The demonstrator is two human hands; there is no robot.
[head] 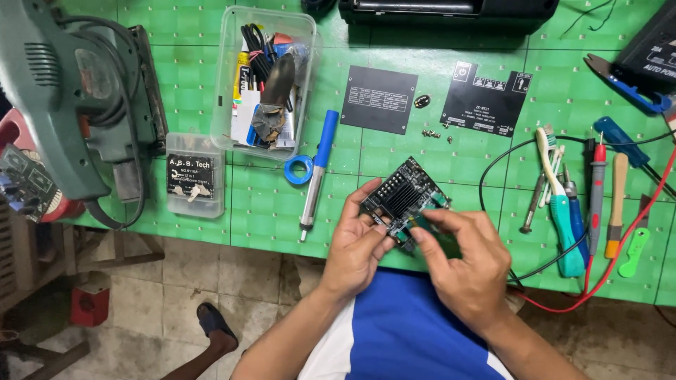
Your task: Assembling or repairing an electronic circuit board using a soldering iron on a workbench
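Note:
A small black circuit board [403, 195] with a finned heat sink and green terminal blocks is held tilted above the front edge of the green table [267, 204]. My left hand [355, 243] grips its lower left edge. My right hand [465, 264] pinches its lower right corner at a green terminal. Two black rectangular plates [379, 99] [486, 98] lie flat behind the board, with several small screws [431, 132] between them.
A clear tub of tools [266, 77] and a small clear screw box [195, 174] sit at left beside a green power tool [63, 91]. A blue-tipped desoldering pump [317, 172] and blue tape ring [299, 169] lie nearby. Screwdrivers, a toothbrush [560, 204], probes and red and black leads lie at right.

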